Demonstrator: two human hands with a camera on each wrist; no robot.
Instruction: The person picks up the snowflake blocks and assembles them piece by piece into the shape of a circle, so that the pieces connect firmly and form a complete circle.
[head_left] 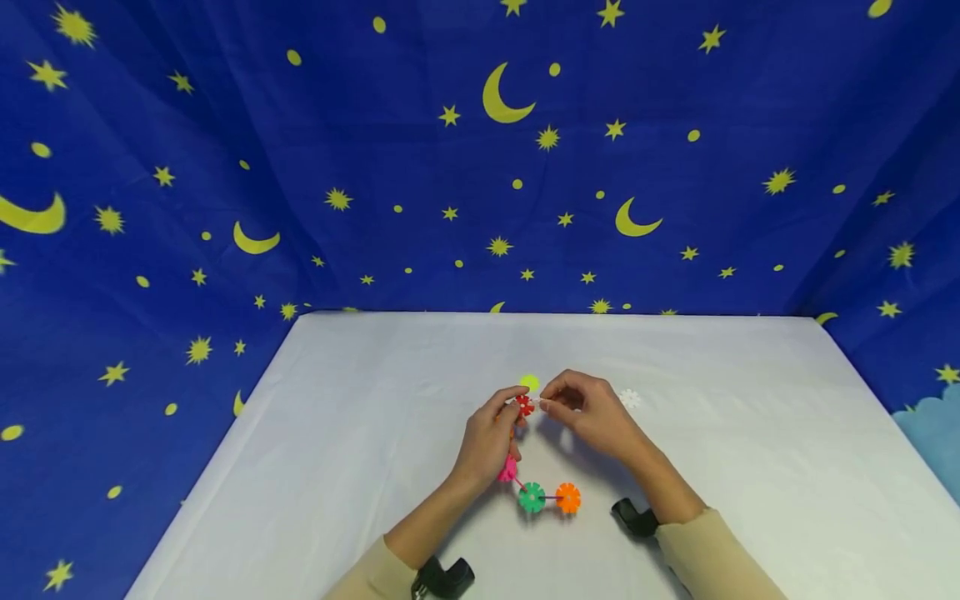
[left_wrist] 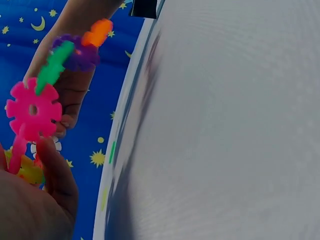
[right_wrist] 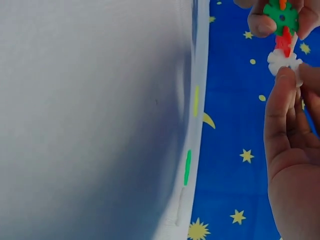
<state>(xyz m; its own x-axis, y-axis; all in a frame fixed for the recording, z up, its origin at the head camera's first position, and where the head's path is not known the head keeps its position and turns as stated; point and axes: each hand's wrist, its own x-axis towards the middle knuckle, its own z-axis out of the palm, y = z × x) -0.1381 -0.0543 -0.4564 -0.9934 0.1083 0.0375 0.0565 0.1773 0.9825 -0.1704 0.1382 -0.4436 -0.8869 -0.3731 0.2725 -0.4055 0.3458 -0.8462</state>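
A chain of flower-shaped discs hangs from my left hand (head_left: 482, 446), whose fingers and thumb grip it near a red disc (head_left: 524, 406). Lower down it runs through pink (head_left: 507, 469) and green (head_left: 532, 497) discs to an orange one (head_left: 568, 498). In the left wrist view a purple disc (left_wrist: 80, 54) also shows. My right hand (head_left: 600, 415) pinches a white disc (right_wrist: 279, 61) between thumb and fingers, at the red disc's edge; the right wrist view shows the two overlapping. How deep they fit together cannot be told. My fingers hide part of the chain.
Another white disc (head_left: 629, 398) lies on the white table (head_left: 360, 417), right of my right hand. A yellow disc (head_left: 529, 382) shows just beyond my fingertips. Dark devices (head_left: 446, 578) are strapped at both wrists. Blue star-patterned cloth (head_left: 420, 150) surrounds the table's back and sides.
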